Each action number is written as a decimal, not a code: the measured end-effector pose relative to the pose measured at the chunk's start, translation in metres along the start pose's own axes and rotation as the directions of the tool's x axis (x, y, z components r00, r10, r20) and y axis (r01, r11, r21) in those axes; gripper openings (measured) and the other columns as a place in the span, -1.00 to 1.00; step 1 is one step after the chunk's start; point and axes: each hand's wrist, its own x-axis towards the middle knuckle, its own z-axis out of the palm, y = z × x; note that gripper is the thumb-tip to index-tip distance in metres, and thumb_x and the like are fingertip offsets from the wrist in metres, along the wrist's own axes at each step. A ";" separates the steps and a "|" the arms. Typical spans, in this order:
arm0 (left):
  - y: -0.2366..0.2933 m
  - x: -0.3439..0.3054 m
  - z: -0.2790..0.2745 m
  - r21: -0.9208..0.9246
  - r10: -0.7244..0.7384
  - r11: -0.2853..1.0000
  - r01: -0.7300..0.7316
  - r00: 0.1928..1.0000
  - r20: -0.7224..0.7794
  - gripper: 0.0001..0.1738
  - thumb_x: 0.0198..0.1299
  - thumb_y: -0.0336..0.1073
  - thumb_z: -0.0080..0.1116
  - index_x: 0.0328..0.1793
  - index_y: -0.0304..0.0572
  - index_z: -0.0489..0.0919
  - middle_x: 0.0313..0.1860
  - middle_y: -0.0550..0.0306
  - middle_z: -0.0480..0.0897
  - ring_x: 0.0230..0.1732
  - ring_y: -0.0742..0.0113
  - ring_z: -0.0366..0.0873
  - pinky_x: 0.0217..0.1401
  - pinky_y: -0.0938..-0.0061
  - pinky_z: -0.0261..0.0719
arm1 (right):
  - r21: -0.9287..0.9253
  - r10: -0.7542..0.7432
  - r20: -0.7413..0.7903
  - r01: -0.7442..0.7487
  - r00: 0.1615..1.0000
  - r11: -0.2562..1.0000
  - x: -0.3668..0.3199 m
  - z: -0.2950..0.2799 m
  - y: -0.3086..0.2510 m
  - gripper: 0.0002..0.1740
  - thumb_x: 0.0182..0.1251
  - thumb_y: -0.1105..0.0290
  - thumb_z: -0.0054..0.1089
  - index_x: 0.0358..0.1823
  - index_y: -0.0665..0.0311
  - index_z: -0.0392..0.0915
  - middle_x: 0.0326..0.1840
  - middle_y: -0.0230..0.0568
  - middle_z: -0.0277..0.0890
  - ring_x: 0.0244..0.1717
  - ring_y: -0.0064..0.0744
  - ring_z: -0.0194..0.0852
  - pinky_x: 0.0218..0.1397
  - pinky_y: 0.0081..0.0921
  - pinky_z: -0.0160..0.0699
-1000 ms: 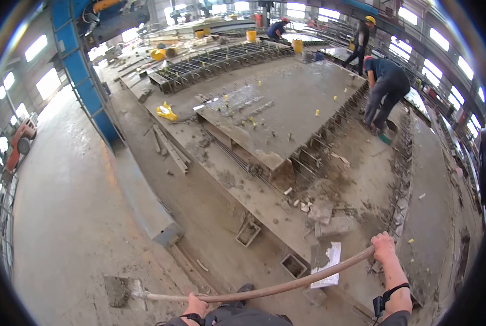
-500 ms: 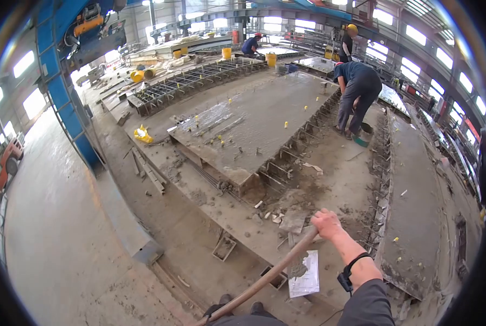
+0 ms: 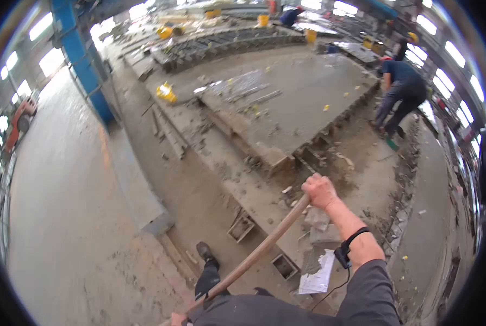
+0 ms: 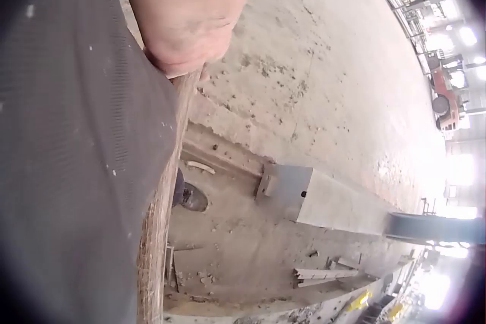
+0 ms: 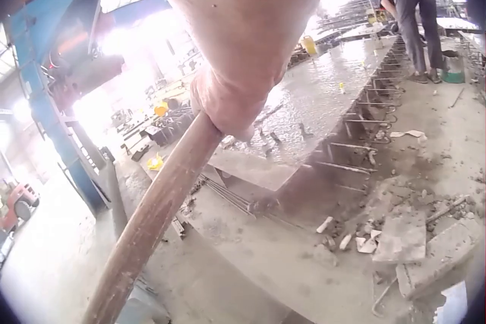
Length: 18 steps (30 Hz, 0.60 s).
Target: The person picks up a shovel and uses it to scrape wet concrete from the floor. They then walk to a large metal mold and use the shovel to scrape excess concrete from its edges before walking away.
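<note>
A long wooden shovel handle slants across the front of the body in the head view. My right hand grips its upper end, out in front over the floor near the wet concrete slab. Low at the bottom edge, close to the body, my left hand holds the handle farther down. The left wrist view shows that hand wrapped on the wood beside a dark garment. In the right wrist view the fingers are largely behind the hand. The shovel's blade is out of view.
A blue steel column rises at left from a grey beam. Small metal box frames and a white sheet lie near my feet. Rebar stubs line the slab's edge. One person bends over at right; others work behind.
My right hand has moved left and away from the body, tilting the handle steeper. The blade, loaded with grey material at left a second ago, has left the view. A foot now shows farther forward.
</note>
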 end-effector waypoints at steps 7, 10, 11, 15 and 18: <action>0.023 0.074 -0.110 -0.924 -0.725 0.192 0.331 0.683 0.094 -0.81 0.04 -0.13 -0.15 -0.22 0.15 0.40 -0.18 0.43 0.53 -0.14 0.51 0.44 -0.06 0.47 0.26 | 0.035 -0.078 -0.063 0.081 0.995 0.996 0.208 0.023 -0.017 -0.89 -0.29 0.48 0.05 -0.61 0.14 0.35 -0.51 -0.35 0.31 -0.29 -0.29 0.28 -0.35 -0.41 0.30; -0.045 0.128 -0.105 -0.770 -0.622 -0.613 -0.179 0.710 0.331 -0.83 0.05 -0.10 -0.16 -0.24 0.23 0.39 -0.18 0.49 0.51 -0.04 0.58 0.36 -0.02 0.40 0.19 | 0.051 -0.081 -0.029 0.082 0.996 0.995 0.257 0.018 -0.012 -0.88 -0.27 0.49 0.03 -0.59 0.15 0.35 -0.49 -0.33 0.31 -0.27 -0.28 0.28 -0.33 -0.40 0.29; -0.063 0.139 -0.105 -0.771 -0.621 -0.613 -0.173 0.709 0.334 -0.83 0.05 -0.10 -0.16 -0.24 0.23 0.39 -0.18 0.49 0.51 -0.04 0.58 0.36 -0.02 0.40 0.19 | 0.064 -0.082 -0.035 0.085 0.996 0.994 0.267 0.018 -0.010 -0.88 -0.28 0.49 0.04 -0.58 0.15 0.36 -0.49 -0.33 0.31 -0.27 -0.27 0.27 -0.33 -0.40 0.30; -0.094 0.178 -0.117 -0.977 -0.628 -0.120 0.174 0.749 0.211 -0.73 0.02 -0.03 -0.21 -0.26 0.10 0.41 -0.17 0.33 0.51 -0.07 0.37 0.37 0.00 0.32 0.24 | 0.078 -0.051 -0.027 0.053 0.998 0.996 0.289 0.029 0.009 -0.87 -0.28 0.51 0.03 -0.58 0.16 0.36 -0.49 -0.32 0.31 -0.27 -0.26 0.28 -0.33 -0.39 0.31; -0.058 0.202 -0.190 -0.964 -0.702 -0.255 0.075 0.672 0.238 -0.60 0.01 0.04 -0.28 -0.28 -0.06 0.44 -0.18 0.16 0.51 -0.11 0.15 0.38 -0.01 0.21 0.31 | 0.106 0.011 -0.014 -0.009 1.000 0.994 0.300 0.038 0.028 -0.87 -0.29 0.53 0.02 -0.58 0.18 0.36 -0.50 -0.30 0.32 -0.31 -0.22 0.29 -0.32 -0.36 0.33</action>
